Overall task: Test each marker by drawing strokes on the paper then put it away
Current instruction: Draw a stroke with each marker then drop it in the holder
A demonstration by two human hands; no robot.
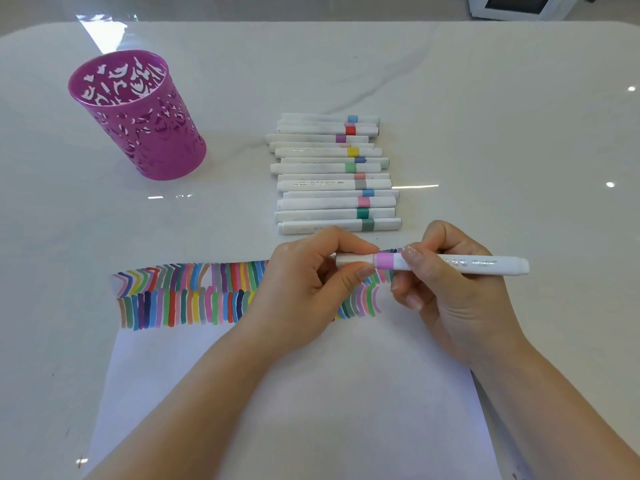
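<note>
A white marker with a lilac band (pixel 460 264) lies level above the paper, held by both hands. My right hand (pixel 450 289) grips its barrel. My left hand (pixel 311 282) pinches the cap end, left of the lilac band; the cap sits on the marker. The white paper (pixel 294 393) below carries two rows of short coloured strokes along its top edge. Several white markers (pixel 334 173) with coloured bands lie side by side in a stack just beyond my hands. A magenta cut-out pen cup (pixel 138 116) stands at the far left, and nothing shows inside it.
The white glossy table (pixel 519 133) stretches around the paper. Its far edge runs along the top of the view. A white appliance (pixel 512 5) sits beyond the table at the top right.
</note>
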